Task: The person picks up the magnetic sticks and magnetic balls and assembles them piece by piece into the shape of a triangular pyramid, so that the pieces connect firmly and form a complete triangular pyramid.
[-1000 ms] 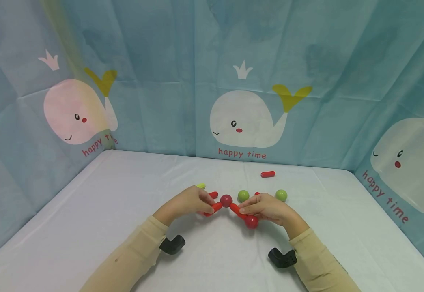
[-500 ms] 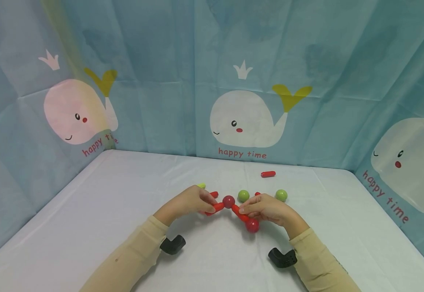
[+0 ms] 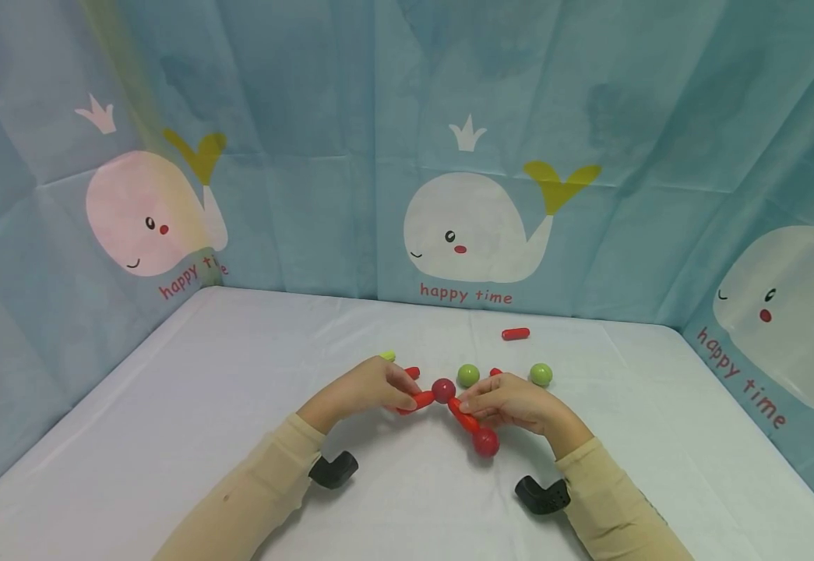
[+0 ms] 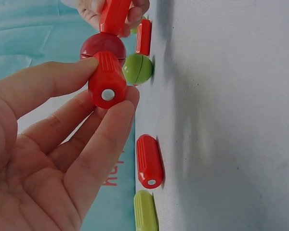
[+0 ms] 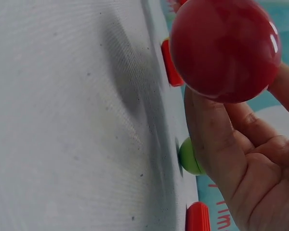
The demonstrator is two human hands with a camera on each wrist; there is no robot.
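My left hand (image 3: 361,388) pinches a red ridged rod (image 4: 107,79) between thumb and fingers. A silvery round spot shows on the rod's near end. Its far end meets a dark red ball (image 3: 444,391). My right hand (image 3: 522,407) pinches a second red rod (image 3: 464,418), which runs from that ball down to a red ball (image 3: 486,442) nearer me. In the right wrist view this near ball (image 5: 225,48) hides the rod and some fingertips. The joined pieces are held above the white table.
On the white table (image 3: 238,374), two green balls (image 3: 468,375) lie behind my hands. Loose red rods (image 3: 516,334) lie around them, one partly behind my right hand. A yellow-green rod (image 4: 145,211) is beside my left hand. A blue whale-print curtain (image 3: 308,156) closes off the back.
The dark red ball and the near red ball have shifted slightly right and toward me. The left hand moved a little right with its rod; both hands keep their pinch.
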